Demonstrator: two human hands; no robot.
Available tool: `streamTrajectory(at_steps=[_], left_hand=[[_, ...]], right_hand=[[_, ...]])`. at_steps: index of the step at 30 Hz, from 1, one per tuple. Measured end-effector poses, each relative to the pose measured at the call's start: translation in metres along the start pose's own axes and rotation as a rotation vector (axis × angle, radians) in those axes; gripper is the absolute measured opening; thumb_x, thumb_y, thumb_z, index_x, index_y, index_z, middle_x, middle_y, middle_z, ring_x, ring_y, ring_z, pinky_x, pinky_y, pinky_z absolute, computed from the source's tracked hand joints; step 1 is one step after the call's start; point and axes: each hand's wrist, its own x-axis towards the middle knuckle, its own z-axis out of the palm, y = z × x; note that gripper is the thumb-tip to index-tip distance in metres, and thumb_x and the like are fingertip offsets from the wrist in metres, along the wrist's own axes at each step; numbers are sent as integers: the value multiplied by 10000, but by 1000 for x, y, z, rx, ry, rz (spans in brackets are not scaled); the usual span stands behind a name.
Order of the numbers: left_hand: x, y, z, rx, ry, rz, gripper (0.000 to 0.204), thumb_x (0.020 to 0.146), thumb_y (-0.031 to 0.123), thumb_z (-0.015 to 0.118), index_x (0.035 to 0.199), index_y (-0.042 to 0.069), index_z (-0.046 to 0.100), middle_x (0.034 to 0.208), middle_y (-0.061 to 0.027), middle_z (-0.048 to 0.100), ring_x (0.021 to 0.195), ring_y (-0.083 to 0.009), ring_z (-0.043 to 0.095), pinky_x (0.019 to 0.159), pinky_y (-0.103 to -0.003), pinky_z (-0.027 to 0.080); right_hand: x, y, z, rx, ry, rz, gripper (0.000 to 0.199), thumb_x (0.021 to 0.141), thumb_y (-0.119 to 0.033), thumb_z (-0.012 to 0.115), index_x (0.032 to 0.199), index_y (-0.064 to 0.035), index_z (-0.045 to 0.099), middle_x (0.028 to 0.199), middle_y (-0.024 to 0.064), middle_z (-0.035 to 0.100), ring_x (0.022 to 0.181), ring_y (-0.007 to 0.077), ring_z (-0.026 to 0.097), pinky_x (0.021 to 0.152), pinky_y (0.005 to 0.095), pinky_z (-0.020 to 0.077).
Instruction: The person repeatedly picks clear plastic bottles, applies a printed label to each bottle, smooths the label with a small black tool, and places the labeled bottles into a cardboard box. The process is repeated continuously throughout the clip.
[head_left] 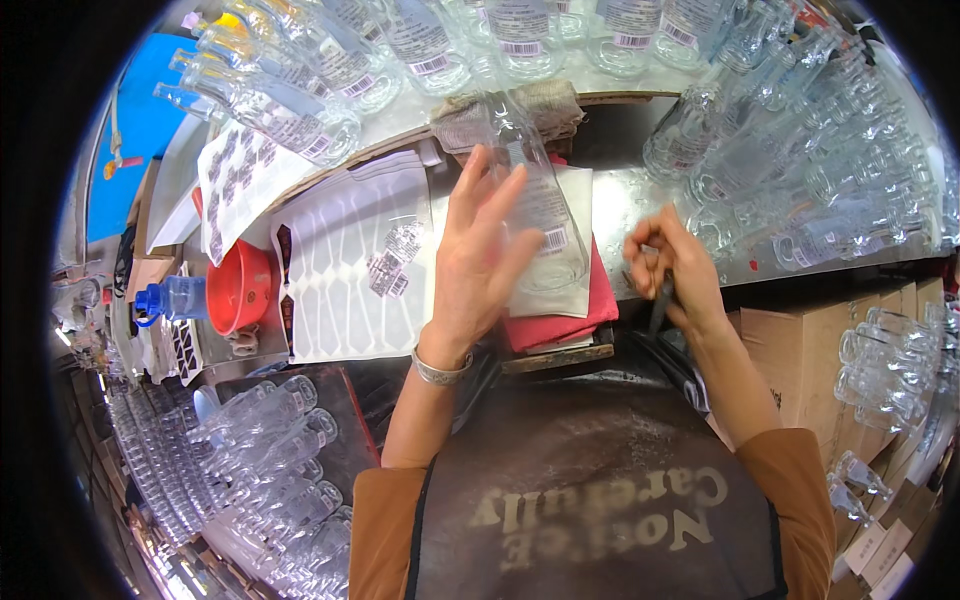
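Observation:
A clear glass bottle point(545, 205) lies on a pale padded cloth point(575, 205) over a red cloth point(603, 290), its neck toward a folded rag point(545, 108). A printed label shows on its side. My left hand point(472, 245) is open along the bottle's left side, fingers stretched and apart, thumb over the glass. Whether it touches the bottle I cannot tell. To the right of the cloths, my right hand point(682, 268) is closed round a dark, flat tool point(660, 305) pointing down; its exact kind is unclear. A label sheet point(340, 265), mostly peeled, lies left of my left hand.
Many labelled glass bottles point(430, 50) stand along the back, with more bottles point(800, 160) crowded at right. A red bowl point(240, 290) and a blue-capped plastic jug point(180, 298) sit at left. Bottles point(270, 440) fill the lower left; cardboard boxes point(800, 360) stand lower right.

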Motion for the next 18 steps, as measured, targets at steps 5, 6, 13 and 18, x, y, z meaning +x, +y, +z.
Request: streamTrajectory(at_steps=[5,6,13,18], left_hand=[[-2,-3,3,17,8,2,588,847,95,738,1409,78,565,1573,-238,333,1361,-377,483,1081,-419,437],[-2,-2,3,20,9,-2,587,847,97,738,1408,78,566,1571,-238,336,1357,-377,486,1077,-419,440],[-1,0,1,54,15,35,575,862,118,731,1411,86,564,1572,-236,335,1347,-375,493,1057,-414,453],[-2,0,2,24,4,3,571,873,131,727,1417,86,559,1585,-230,317,1349,-380,487,1064,-421,444]], right_hand=[[-66,32,-10,122,-27,324,540,1079,-498,343,913,-45,586,758,93,634,568,164,594,515,263,476],[-77,40,-16,88,-111,404,541,1075,-498,356,937,-35,598,752,93,632,587,162,598,536,251,474],[-97,52,-29,-429,-20,98,495,1079,-417,417,904,-4,626,721,72,619,616,108,567,602,238,444],[-76,59,-42,-194,143,141,440,1086,-356,417,943,-11,649,790,35,619,700,87,588,662,222,484]])
